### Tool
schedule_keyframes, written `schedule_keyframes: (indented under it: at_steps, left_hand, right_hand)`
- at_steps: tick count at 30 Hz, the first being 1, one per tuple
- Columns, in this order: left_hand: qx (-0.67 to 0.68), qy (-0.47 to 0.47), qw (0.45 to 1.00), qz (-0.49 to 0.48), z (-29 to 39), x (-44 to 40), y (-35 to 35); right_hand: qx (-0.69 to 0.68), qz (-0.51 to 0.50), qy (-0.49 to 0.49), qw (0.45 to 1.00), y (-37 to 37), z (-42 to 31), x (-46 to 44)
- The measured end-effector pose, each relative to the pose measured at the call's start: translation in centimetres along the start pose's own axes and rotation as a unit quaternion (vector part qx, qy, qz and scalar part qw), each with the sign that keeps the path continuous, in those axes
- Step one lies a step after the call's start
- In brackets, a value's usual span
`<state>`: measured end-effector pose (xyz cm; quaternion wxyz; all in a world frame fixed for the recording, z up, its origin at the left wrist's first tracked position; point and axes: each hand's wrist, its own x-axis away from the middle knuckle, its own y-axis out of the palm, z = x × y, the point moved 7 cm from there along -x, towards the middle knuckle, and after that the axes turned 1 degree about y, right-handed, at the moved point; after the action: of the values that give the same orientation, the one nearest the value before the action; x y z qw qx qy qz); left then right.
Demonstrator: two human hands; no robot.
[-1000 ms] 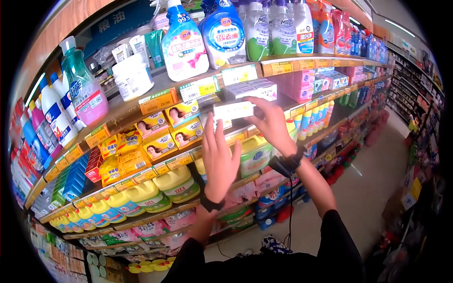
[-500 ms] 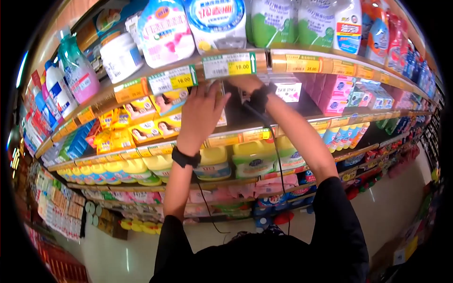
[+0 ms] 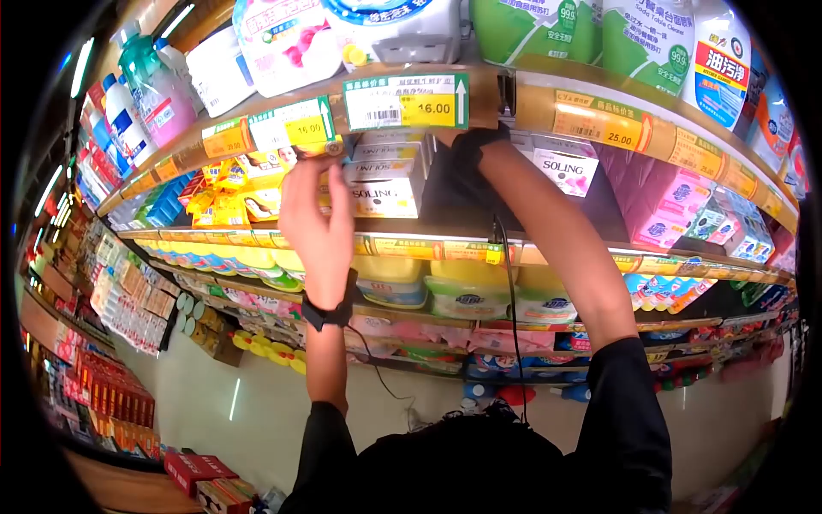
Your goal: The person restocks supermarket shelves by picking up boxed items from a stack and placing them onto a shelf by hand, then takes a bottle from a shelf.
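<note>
My left hand (image 3: 315, 210) is raised in front of the middle shelf with its fingers and thumb apart, holding nothing I can see. Just right of it stand stacked white SOLING boxes (image 3: 384, 199), and yellow soap packs (image 3: 224, 193) lie to its left. My right hand (image 3: 452, 135) reaches deep into the same shelf under the upper shelf's edge. Its fingers are hidden behind the price labels, so what it touches does not show. Right of that wrist sits another white SOLING box (image 3: 563, 167). Both wrists wear black bands with thin cables.
Above runs a shelf edge with price labels (image 3: 407, 101), bearing cleaner bottles (image 3: 646, 38) and a white tub (image 3: 221, 73). Yellow-capped jugs (image 3: 467, 295) fill the shelf below. Pink boxes (image 3: 672, 206) stand at the right. A black cable (image 3: 512, 317) hangs from my right wrist.
My left hand has moved left and down, uncovering the SOLING boxes beside it. My right hand remains inside the shelf. The view has shifted closer to the shelf.
</note>
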<state>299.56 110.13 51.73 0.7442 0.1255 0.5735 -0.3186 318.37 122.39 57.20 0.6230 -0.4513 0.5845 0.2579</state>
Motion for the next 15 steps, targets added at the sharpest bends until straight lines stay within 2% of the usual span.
schedule_keyframes:
  at_steps: [2, 5, 6, 10, 15]
  left_hand:
    - [-0.065, -0.039, 0.997, -0.016, -1.7, 0.2, -0.4]
    - [-0.083, -0.032, 0.995, -0.045, -3.7, 0.0, 0.1]
    - [-0.086, -0.001, 0.995, -0.056, -3.7, -0.2, 0.2]
    - [-0.044, 0.017, 0.989, -0.142, -5.4, -1.1, 0.0]
    - [-0.007, 0.048, 0.987, -0.152, -6.0, -0.8, -1.3]
  right_hand:
    - [0.013, 0.005, -0.002, 1.000, 0.0, 0.1, 0.2]
    - [0.033, 0.002, -0.009, 0.999, 0.1, 0.2, 0.5]
    - [0.041, 0.001, -0.013, 0.999, 0.1, 0.1, 0.6]
    - [0.096, -0.006, -0.032, 0.995, 0.2, 0.0, 0.6]
    - [0.230, -0.031, -0.104, 0.967, 0.6, -0.8, 1.2]
